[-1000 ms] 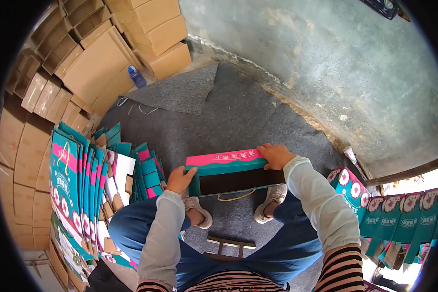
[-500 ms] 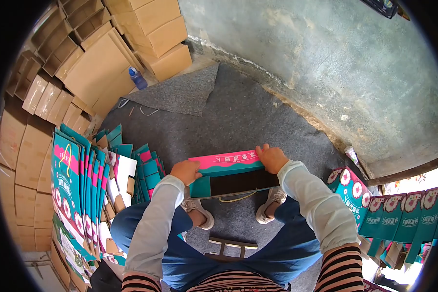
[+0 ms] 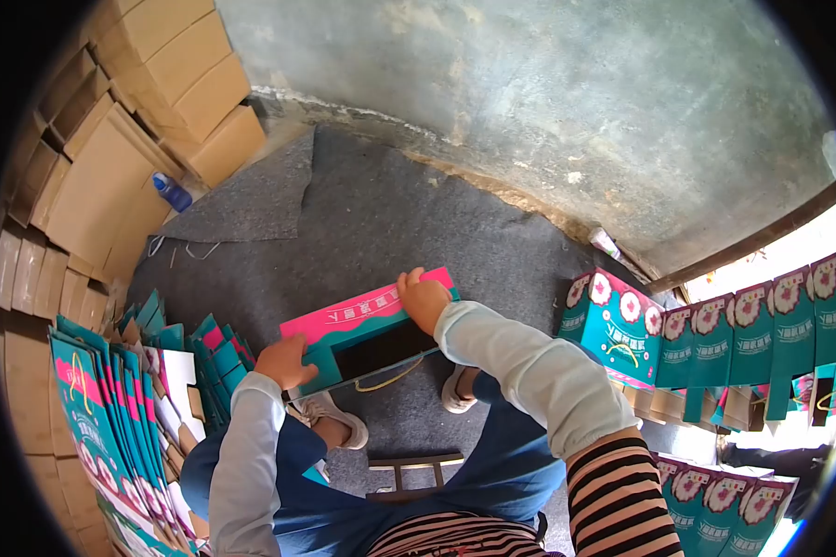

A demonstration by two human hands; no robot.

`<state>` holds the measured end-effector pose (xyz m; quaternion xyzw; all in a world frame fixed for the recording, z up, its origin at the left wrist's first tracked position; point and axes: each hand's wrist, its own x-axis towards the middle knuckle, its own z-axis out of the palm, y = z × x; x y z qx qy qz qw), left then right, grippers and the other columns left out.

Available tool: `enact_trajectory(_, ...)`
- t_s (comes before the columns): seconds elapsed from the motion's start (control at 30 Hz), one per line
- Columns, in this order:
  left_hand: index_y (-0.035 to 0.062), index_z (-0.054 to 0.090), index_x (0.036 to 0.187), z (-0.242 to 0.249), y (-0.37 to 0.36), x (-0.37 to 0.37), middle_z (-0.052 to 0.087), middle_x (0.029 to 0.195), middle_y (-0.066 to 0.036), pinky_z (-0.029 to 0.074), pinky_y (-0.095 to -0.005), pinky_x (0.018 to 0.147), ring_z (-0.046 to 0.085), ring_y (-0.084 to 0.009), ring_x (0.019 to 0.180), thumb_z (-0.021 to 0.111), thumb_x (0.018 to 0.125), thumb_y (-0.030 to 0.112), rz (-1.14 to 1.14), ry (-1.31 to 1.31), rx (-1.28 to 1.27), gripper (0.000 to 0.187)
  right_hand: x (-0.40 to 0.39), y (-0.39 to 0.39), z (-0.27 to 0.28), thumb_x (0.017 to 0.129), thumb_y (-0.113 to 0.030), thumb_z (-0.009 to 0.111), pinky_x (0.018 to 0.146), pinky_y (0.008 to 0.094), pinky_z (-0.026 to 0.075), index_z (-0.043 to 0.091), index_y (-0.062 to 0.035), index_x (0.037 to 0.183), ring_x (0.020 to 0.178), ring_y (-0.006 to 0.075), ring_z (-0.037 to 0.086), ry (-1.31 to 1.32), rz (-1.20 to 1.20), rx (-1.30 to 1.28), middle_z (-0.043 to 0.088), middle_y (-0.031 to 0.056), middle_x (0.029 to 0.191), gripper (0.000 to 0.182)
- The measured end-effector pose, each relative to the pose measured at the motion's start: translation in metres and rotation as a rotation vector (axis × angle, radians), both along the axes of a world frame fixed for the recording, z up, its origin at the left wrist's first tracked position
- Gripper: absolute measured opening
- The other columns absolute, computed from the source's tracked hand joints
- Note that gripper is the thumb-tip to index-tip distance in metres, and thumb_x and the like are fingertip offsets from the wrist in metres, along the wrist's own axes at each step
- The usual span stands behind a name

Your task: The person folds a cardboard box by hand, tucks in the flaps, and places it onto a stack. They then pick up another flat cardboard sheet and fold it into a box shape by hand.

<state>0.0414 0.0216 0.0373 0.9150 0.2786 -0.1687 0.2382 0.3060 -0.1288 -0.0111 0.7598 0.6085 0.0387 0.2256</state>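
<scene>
A teal and pink cardboard gift box (image 3: 320, 356) with white lettering on its pink flap is held in front of my knees, tilted up toward the right. Its top has a dark opening, and a yellow cord handle (image 3: 395, 375) hangs along the near side. My left hand (image 3: 286, 361) grips the left end, thumb and fingers on the edge. My right hand (image 3: 424, 299) holds the far edge near the right end, fingers bent over the pink flap. The undersides of both grips are hidden.
Flat folded teal cartons (image 3: 102, 418) stand stacked at the left, before brown cardboard boxes (image 3: 190, 93). Finished-looking gift boxes (image 3: 613, 325) line up at the right. A blue bottle (image 3: 172, 192) stands by the boxes. A small wooden stool (image 3: 416, 461) sits between my legs.
My view has swung to the right. The box has tilted, its right end now higher, and its dark opening looks smaller. My right hand has shifted inward along the pink flap.
</scene>
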Motion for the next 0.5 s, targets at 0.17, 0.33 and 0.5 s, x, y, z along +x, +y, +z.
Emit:
enact_trajectory(0.17, 0.003, 0.056, 0.102, -0.01, 0.0, -0.004, 0.063, 0.099, -0.017, 0.049, -0.0439, 0.078, 0.061, -0.036, 0.093, 0.073, 0.073, 0.05, 0.006, -0.05, -0.025, 0.057, -0.006, 0.008, 0.0, 0.086, -0.018, 0.055, 0.043, 0.0439, 0.055, 0.041, -0.0027, 0.137, 0.119, 0.0376, 0.049, -0.1, 0.063, -0.114, 0.048, 0.0217, 0.13, 0.055)
enact_trajectory(0.33, 0.0043, 0.055, 0.101, -0.02, -0.013, 0.002, 0.063, 0.097, -0.018, 0.049, -0.0461, 0.076, 0.062, -0.0374, 0.091, 0.075, 0.072, 0.046, 0.066, -0.056, 0.139, 0.055, -0.007, 0.008, -0.011, 0.088, -0.018, 0.052, 0.042, 0.042, 0.052, 0.041, -0.0027, 0.137, 0.089, 0.0343, 0.066, -0.123, -0.026, -0.055, 0.053, 0.0271, 0.123, 0.053)
enact_trajectory(0.5, 0.005, 0.054, 0.104, -0.021, -0.015, 0.001, 0.062, 0.098, -0.019, 0.049, -0.0465, 0.078, 0.062, -0.0381, 0.094, 0.077, 0.069, 0.045, 0.105, -0.06, 0.167, 0.058, 0.032, 0.009, 0.043, 0.084, -0.023, 0.058, 0.059, 0.0349, 0.056, 0.055, -0.0048, 0.122, 0.082, 0.0325, 0.069, 0.337, 0.062, -0.107, 0.061, 0.0211, 0.114, 0.042)
